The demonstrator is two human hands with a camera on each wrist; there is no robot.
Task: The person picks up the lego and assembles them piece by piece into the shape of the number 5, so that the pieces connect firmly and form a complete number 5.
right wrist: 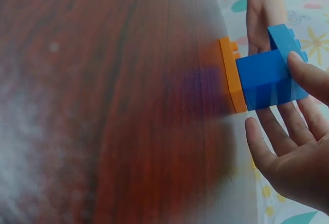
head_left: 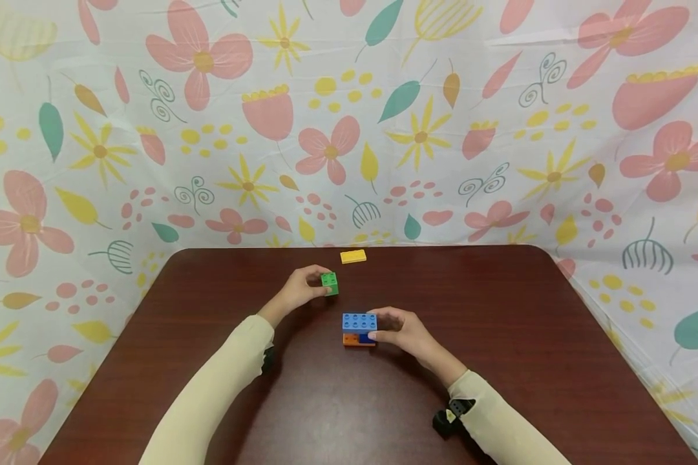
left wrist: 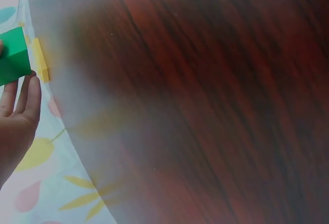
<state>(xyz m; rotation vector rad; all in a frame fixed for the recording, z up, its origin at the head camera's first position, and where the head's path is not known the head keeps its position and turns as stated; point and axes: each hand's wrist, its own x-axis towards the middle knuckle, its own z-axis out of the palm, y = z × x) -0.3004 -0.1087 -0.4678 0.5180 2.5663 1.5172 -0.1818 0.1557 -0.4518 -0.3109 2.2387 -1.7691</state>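
Observation:
My left hand (head_left: pixel 298 289) pinches a green toy brick (head_left: pixel 329 284) between thumb and fingers, studs facing up. In the left wrist view that green brick (left wrist: pixel 16 57) appears at the left edge. My right hand (head_left: pixel 408 332) holds a small brick stack by its right side. An orange plate (right wrist: pixel 232 75) forms the bottom of this stack. On one end of it sits a dark blue brick (right wrist: pixel 262 77), topped by a lighter blue studded brick (head_left: pixel 359 321) that overhangs to the left, leaving a gap above the orange studs.
A flat yellow brick (head_left: pixel 353 256) lies near the far edge of the dark brown table (head_left: pixel 471 284). Behind the table hangs a flower-patterned cloth (head_left: pixel 337 90). A black wrist device (head_left: pixel 444 423) is strapped at the right sleeve.

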